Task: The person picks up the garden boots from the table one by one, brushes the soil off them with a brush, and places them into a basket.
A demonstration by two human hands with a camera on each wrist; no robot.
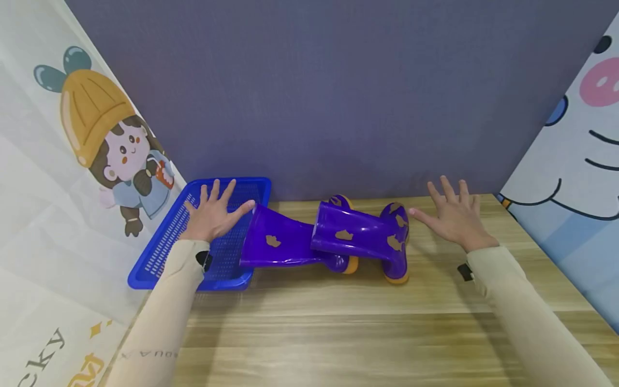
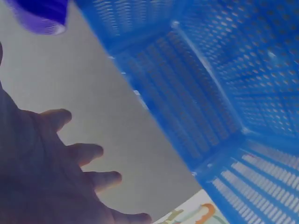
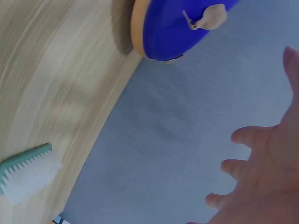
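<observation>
Two purple rain boots with brown patches and orange soles lie on their sides. The left boot (image 1: 290, 244) has its wide top overlapping the basket's right rim in the head view. Over its foot end lies the shaft of the right boot (image 1: 365, 231). My left hand (image 1: 209, 215), fingers spread and holding nothing, hovers over the blue basket (image 1: 145, 283). To the right of the boots, my right hand (image 1: 455, 219) is likewise spread, its thumb near the right boot's toe. A scrubbing brush (image 3: 30, 175) with white bristles and a green back shows in the right wrist view.
The boots and basket sit on a wood-grain table (image 1: 309, 333). A grey-blue panel (image 1: 329, 97) rises behind them. Cartoon-printed cloths hang at both sides, the left cloth (image 1: 43, 177) close against the basket and the right cloth (image 1: 570, 177) beyond my right hand.
</observation>
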